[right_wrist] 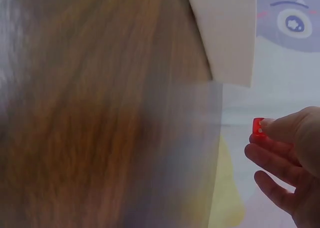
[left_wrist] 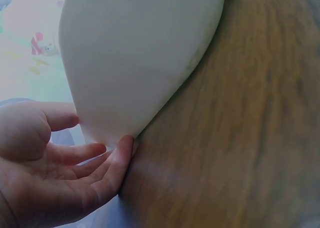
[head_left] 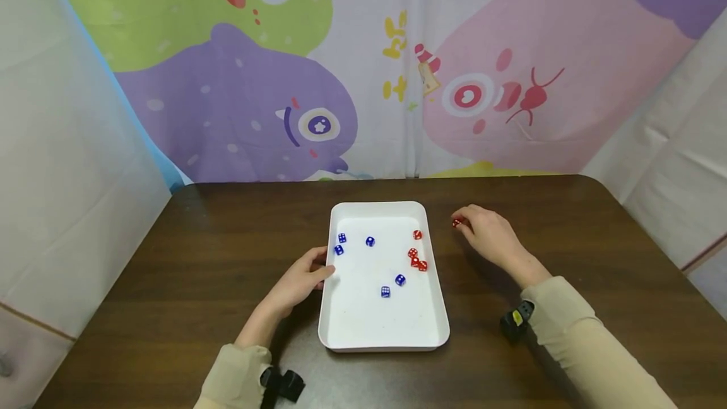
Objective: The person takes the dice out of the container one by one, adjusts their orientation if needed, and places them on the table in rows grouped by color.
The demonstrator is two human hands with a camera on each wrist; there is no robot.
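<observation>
A white tray [head_left: 383,327] lies on the table with several blue dice [head_left: 370,241] and several red dice [head_left: 417,235] spread inside. My left hand [head_left: 301,278] grips the tray's left side, its thumb over the rim and its fingertips against the outer wall, as the left wrist view shows [left_wrist: 75,173]. To the right of the tray, my right hand [head_left: 491,233] pinches a red die [right_wrist: 258,127] between thumb and forefinger. The right wrist view shows that die at the fingertips, above the table, with the other fingers [right_wrist: 275,165] loosely bent.
The dark wooden table [head_left: 238,226] surrounds the tray on every side. Behind its far edge hangs a cloth [head_left: 375,137] printed with cartoon creatures, and white sheets [head_left: 74,175] hang at both sides. Each wrist wears a small black camera [head_left: 291,385].
</observation>
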